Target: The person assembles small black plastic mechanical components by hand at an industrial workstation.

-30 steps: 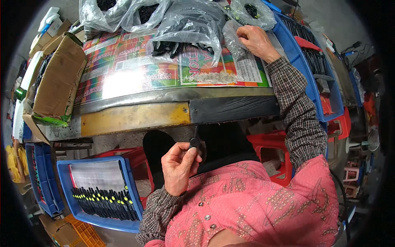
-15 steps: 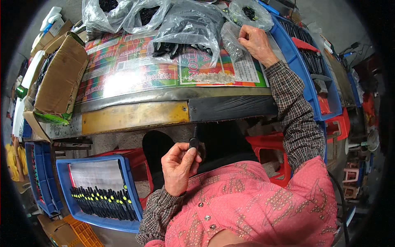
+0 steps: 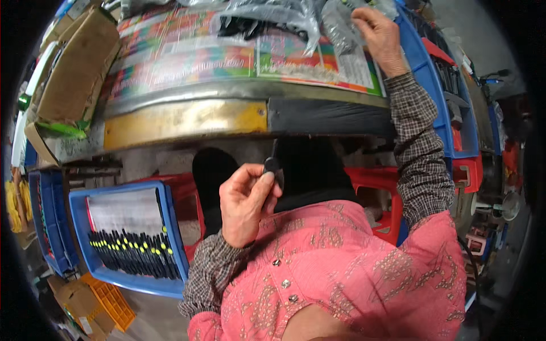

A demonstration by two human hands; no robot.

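Note:
My left hand (image 3: 244, 202) is closed, thumb against fingers, on a slim black part with a round disc (image 3: 273, 165); a thin shaft points away from the disc, above my lap. My right hand (image 3: 380, 38) is raised at the far right of the table, beside a small clear plastic bag (image 3: 343, 35) of small greyish pieces. Its thumb and fingers are bent together in a pinch; anything between them is too small to make out.
A larger plastic bag (image 3: 273, 14) of black parts lies on the printed table cover (image 3: 187, 51). At left stands a cardboard box (image 3: 77, 71). A blue tray (image 3: 131, 290) holds rows of black parts with yellow dots. Another blue tray (image 3: 429, 85) flanks the table's right side.
The view has tilted, so the table sits higher in it. My right hand has lifted slightly off the small bag. My left hand still holds the black part.

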